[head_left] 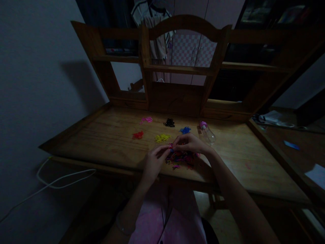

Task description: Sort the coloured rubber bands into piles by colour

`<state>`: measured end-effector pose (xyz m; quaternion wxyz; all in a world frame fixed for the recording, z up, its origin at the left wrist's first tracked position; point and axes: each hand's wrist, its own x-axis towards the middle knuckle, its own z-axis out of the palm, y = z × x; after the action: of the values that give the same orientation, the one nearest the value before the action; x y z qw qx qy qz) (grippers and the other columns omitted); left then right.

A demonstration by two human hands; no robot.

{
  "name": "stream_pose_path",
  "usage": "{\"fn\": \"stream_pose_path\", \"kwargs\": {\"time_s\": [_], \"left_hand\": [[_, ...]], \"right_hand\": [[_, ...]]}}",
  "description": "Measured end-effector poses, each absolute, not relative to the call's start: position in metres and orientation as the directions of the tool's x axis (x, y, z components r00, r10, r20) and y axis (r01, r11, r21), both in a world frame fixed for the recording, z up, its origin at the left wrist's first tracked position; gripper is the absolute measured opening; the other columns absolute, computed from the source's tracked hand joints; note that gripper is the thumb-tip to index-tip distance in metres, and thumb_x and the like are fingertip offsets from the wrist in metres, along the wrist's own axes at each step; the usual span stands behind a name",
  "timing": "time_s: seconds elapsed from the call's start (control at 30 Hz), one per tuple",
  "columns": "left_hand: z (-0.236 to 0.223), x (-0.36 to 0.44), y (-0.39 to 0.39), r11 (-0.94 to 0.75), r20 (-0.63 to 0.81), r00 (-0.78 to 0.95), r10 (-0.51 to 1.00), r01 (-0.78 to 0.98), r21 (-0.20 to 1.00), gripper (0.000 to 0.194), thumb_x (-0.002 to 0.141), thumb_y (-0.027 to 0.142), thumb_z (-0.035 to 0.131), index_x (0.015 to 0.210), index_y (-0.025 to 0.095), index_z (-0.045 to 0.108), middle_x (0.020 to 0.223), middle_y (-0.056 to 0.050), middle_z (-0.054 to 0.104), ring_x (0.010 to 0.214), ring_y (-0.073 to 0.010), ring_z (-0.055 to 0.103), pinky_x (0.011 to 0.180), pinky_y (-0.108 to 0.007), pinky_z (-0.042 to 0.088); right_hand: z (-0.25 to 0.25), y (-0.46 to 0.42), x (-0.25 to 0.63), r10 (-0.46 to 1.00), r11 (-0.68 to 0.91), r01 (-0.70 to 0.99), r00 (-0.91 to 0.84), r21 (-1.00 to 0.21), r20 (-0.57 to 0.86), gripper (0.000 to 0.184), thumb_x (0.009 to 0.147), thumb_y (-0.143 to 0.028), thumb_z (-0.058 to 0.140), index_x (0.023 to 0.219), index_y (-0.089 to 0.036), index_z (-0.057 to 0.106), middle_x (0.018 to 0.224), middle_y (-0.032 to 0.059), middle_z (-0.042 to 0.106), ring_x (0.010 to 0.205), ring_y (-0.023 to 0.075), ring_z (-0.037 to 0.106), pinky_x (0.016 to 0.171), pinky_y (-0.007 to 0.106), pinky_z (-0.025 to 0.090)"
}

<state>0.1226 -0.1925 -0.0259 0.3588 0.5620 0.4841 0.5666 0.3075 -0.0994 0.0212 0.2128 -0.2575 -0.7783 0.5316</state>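
Note:
My left hand [154,160] and my right hand [190,143] meet fingertip to fingertip just above the desk, both closed in a pinch. Between them is a small bunch of coloured loops [171,146], red-pink and blue, which look like rubber bands. Under my right hand spreads a mixed multicoloured pile [181,158], partly hidden by it. Sorted by colour beyond my hands lie a yellow heap [162,138], a red heap [138,135], a pink heap [146,120], a black heap [169,122] and a blue heap [185,130].
A clear bottle with a pink cap [208,135] lies on the wooden desk [114,142], right of the blue heap. Wooden shelving [177,70] rises along the back edge. A white cable [63,178] hangs at the left front. To the right, a side surface holds a blue object [291,145].

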Motion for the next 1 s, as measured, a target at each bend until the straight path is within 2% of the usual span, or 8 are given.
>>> {"fn": "stream_pose_path", "kwargs": {"time_s": [0.23, 0.37, 0.57, 0.67, 0.8, 0.9, 1.0], "left_hand": [[-0.026, 0.122, -0.193, -0.250, 0.270, -0.165, 0.949, 0.132, 0.959, 0.022, 0.082, 0.037, 0.066, 0.094, 0.019, 0.071, 0.099, -0.005, 0.073, 0.093, -0.0203, 0.069, 0.087, -0.032, 0.055], [-0.022, 0.113, -0.184, -0.228, 0.244, -0.178, 0.953, 0.109, 0.968, 0.026, 0.080, 0.040, 0.067, 0.093, 0.018, 0.070, 0.096, -0.006, 0.073, 0.091, -0.0208, 0.069, 0.084, -0.032, 0.055], [-0.007, 0.074, -0.148, -0.290, 0.360, -0.209, 0.909, 0.302, 0.908, 0.031, 0.079, 0.044, 0.067, 0.092, 0.016, 0.070, 0.090, -0.007, 0.073, 0.082, -0.0202, 0.068, 0.079, -0.031, 0.054], [0.007, 0.039, -0.128, -0.291, 0.417, -0.162, 0.894, 0.498, 0.817, 0.030, 0.080, 0.044, 0.064, 0.092, 0.017, 0.071, 0.091, -0.007, 0.073, 0.083, -0.0211, 0.068, 0.078, -0.032, 0.053], [0.024, -0.012, -0.112, -0.242, 0.384, 0.018, 0.923, 0.803, 0.545, 0.023, 0.080, 0.038, 0.062, 0.085, 0.020, 0.075, 0.092, -0.009, 0.074, 0.086, -0.0247, 0.067, 0.079, -0.034, 0.049], [0.030, -0.037, -0.108, -0.187, 0.293, 0.059, 0.954, 0.883, 0.430, 0.023, 0.079, 0.036, 0.061, 0.083, 0.020, 0.076, 0.089, -0.011, 0.075, 0.083, -0.0266, 0.067, 0.076, -0.034, 0.048], [0.029, -0.048, -0.104, -0.181, 0.286, 0.069, 0.956, 0.903, 0.389, 0.022, 0.079, 0.035, 0.060, 0.083, 0.020, 0.076, 0.086, -0.011, 0.075, 0.081, -0.0274, 0.067, 0.075, -0.035, 0.048]], "right_hand": [[0.023, -0.099, 0.308, 0.643, 0.301, 0.137, -0.760, -0.944, 0.094, 0.029, 0.077, -0.039, 0.072, 0.095, -0.018, 0.070, 0.087, 0.0039, 0.070, 0.078, 0.0150, 0.064, 0.072, 0.027, 0.051], [0.027, -0.099, 0.310, 0.708, 0.315, 0.158, -0.696, -0.936, 0.120, 0.029, 0.076, -0.037, 0.073, 0.097, -0.018, 0.071, 0.086, 0.0039, 0.069, 0.077, 0.0147, 0.063, 0.069, 0.027, 0.049], [0.027, -0.097, 0.314, 0.786, 0.240, 0.104, -0.604, -0.965, 0.130, 0.027, 0.074, -0.036, 0.075, 0.094, -0.018, 0.070, 0.087, 0.0042, 0.068, 0.078, 0.0143, 0.063, 0.069, 0.026, 0.049], [0.025, -0.095, 0.315, 0.808, 0.249, 0.084, -0.567, -0.965, 0.159, 0.026, 0.075, -0.037, 0.074, 0.092, -0.019, 0.070, 0.091, 0.0052, 0.069, 0.080, 0.0148, 0.063, 0.069, 0.026, 0.049], [0.027, -0.095, 0.316, 0.819, 0.292, 0.107, -0.541, -0.951, 0.191, 0.027, 0.075, -0.040, 0.073, 0.091, -0.019, 0.070, 0.088, 0.0048, 0.069, 0.076, 0.0136, 0.061, 0.064, 0.025, 0.046], [0.030, -0.097, 0.315, 0.825, 0.318, 0.136, -0.528, -0.938, 0.203, 0.028, 0.075, -0.041, 0.073, 0.089, -0.017, 0.071, 0.085, 0.0041, 0.068, 0.072, 0.0127, 0.058, 0.061, 0.024, 0.044], [0.031, -0.097, 0.315, 0.823, 0.321, 0.131, -0.529, -0.938, 0.208, 0.029, 0.074, -0.042, 0.073, 0.089, -0.017, 0.071, 0.085, 0.0041, 0.068, 0.071, 0.0125, 0.057, 0.061, 0.024, 0.043]]}}
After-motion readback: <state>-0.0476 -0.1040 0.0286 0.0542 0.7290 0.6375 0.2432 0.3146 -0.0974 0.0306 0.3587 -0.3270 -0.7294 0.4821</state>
